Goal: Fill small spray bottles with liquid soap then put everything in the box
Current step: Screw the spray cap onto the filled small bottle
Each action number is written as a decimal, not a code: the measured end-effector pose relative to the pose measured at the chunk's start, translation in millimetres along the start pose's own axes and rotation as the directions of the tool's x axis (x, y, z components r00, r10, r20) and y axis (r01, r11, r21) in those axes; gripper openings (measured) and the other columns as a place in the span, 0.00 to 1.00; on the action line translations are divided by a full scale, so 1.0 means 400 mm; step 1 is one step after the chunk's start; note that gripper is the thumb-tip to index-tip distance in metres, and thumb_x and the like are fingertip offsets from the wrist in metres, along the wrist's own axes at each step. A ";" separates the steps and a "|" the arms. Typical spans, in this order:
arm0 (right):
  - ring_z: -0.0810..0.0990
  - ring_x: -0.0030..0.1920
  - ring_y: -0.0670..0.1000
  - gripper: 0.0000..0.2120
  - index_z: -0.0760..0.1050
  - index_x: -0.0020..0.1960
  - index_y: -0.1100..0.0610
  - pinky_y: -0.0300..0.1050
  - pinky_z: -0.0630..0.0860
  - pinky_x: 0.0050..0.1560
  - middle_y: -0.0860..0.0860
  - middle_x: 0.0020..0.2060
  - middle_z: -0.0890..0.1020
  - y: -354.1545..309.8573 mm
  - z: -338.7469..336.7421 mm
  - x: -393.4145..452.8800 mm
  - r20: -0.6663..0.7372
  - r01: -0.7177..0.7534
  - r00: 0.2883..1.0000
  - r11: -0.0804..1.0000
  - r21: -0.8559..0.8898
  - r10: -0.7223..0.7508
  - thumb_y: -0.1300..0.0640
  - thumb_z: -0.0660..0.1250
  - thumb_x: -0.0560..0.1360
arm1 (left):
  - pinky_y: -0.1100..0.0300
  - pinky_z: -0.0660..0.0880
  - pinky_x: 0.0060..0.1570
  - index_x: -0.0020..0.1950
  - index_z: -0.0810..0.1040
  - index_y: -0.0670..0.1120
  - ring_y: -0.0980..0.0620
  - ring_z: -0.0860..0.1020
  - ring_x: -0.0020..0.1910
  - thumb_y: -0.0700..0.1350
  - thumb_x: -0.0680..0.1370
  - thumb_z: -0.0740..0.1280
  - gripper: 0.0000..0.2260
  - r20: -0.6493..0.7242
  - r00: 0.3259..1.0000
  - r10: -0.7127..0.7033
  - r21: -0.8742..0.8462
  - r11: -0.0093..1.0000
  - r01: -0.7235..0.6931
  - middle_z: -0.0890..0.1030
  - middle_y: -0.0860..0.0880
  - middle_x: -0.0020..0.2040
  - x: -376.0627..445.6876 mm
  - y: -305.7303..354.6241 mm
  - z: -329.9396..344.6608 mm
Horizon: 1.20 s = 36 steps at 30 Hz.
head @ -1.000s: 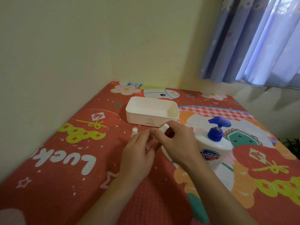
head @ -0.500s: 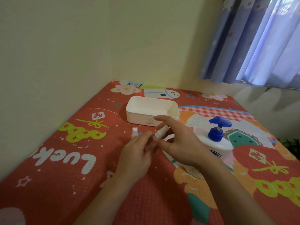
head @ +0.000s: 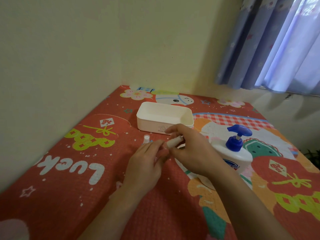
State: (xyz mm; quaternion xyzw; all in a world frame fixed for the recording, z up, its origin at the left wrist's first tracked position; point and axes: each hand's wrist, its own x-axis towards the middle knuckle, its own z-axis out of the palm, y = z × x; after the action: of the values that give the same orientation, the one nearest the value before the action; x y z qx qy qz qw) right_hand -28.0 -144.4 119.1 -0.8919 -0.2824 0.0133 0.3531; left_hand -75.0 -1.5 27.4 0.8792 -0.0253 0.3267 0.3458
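My right hand (head: 192,150) pinches a small white spray-bottle cap (head: 174,141), tilted, between thumb and fingers. Just left of it, my left hand (head: 147,160) has its fingers curled round something small that they hide; it looks like the bottle body. A second small clear spray bottle (head: 146,139) stands upright on the mat behind my left hand. The white open box (head: 164,116) sits beyond both hands and looks empty. To the right stands the liquid soap bottle (head: 233,153), white with a blue pump.
Everything rests on a red patterned mat (head: 69,170) pushed into the corner of two pale walls. A blue curtain (head: 277,45) hangs at the upper right. The mat's right edge drops off near a dark plant (head: 311,155).
My right hand turned and opened outward, bringing the white cap from upright at the fingertips to a tilted pinch. My left hand stayed put with its fingers curled.
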 end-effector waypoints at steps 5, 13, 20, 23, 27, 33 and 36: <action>0.83 0.44 0.48 0.28 0.70 0.65 0.47 0.48 0.82 0.46 0.45 0.50 0.81 -0.017 0.006 0.008 -0.079 -0.176 0.982 0.982 -0.070 0.171 0.33 0.61 0.70 | 0.45 0.78 0.55 0.57 0.78 0.45 0.48 0.78 0.50 0.49 0.77 0.65 0.13 -0.046 0.998 0.051 0.038 0.998 -0.050 0.82 0.50 0.48 -0.003 0.007 0.005; 0.81 0.36 0.45 0.06 0.78 0.45 0.47 0.50 0.82 0.39 0.45 0.35 0.82 -0.011 -0.006 0.006 -0.027 -0.113 0.994 0.982 -0.154 0.110 0.45 0.66 0.73 | 0.48 0.77 0.60 0.62 0.78 0.47 0.53 0.78 0.55 0.53 0.77 0.61 0.17 -0.026 0.997 0.068 0.058 0.996 -0.066 0.83 0.52 0.54 0.001 0.007 -0.003; 0.80 0.44 0.43 0.11 0.79 0.52 0.45 0.44 0.81 0.44 0.42 0.48 0.81 -0.016 -0.029 -0.004 -0.050 -0.001 0.999 0.980 -0.198 -0.009 0.57 0.64 0.75 | 0.56 0.78 0.47 0.64 0.77 0.48 0.52 0.79 0.48 0.57 0.79 0.64 0.18 0.021 1.000 0.014 0.094 0.995 -0.016 0.82 0.53 0.53 0.002 -0.008 -0.007; 0.80 0.44 0.43 0.10 0.78 0.53 0.44 0.44 0.81 0.45 0.41 0.47 0.81 -0.017 -0.042 -0.008 -0.109 -0.014 0.994 0.990 -0.141 -0.002 0.55 0.63 0.76 | 0.57 0.78 0.43 0.66 0.75 0.51 0.57 0.77 0.45 0.55 0.79 0.64 0.17 -0.012 1.000 -0.006 0.083 0.997 0.007 0.81 0.55 0.52 0.005 -0.007 -0.022; 0.81 0.40 0.43 0.09 0.77 0.54 0.44 0.44 0.82 0.42 0.43 0.45 0.83 -0.015 -0.048 -0.019 -0.190 -0.060 0.981 0.995 -0.075 0.045 0.54 0.65 0.75 | 0.58 0.78 0.45 0.70 0.73 0.52 0.56 0.79 0.46 0.51 0.79 0.65 0.18 -0.066 0.997 -0.049 0.093 0.994 0.055 0.81 0.54 0.54 0.009 -0.008 -0.028; 0.82 0.38 0.42 0.08 0.77 0.55 0.47 0.39 0.81 0.40 0.43 0.44 0.83 -0.010 -0.021 -0.029 -0.395 -0.123 0.906 0.988 0.094 0.150 0.51 0.66 0.76 | 0.58 0.77 0.46 0.65 0.74 0.51 0.54 0.80 0.49 0.55 0.80 0.63 0.16 -0.218 0.963 -0.157 0.037 0.985 0.169 0.81 0.55 0.54 0.013 -0.008 -0.039; 0.79 0.37 0.40 0.07 0.76 0.53 0.46 0.38 0.78 0.40 0.40 0.39 0.79 0.008 0.022 -0.022 -0.422 -0.175 0.889 0.983 0.048 0.179 0.48 0.65 0.76 | 0.60 0.76 0.47 0.64 0.74 0.50 0.56 0.79 0.51 0.56 0.79 0.62 0.16 -0.250 0.955 -0.163 -0.013 0.986 0.165 0.81 0.55 0.55 0.015 -0.004 -0.036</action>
State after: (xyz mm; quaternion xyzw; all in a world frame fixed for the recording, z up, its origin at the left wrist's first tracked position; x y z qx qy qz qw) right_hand -35.8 -145.2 108.9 -0.8938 -0.1162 -0.1475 0.4072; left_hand -77.9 9.9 37.9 0.8314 0.0926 0.4051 0.3688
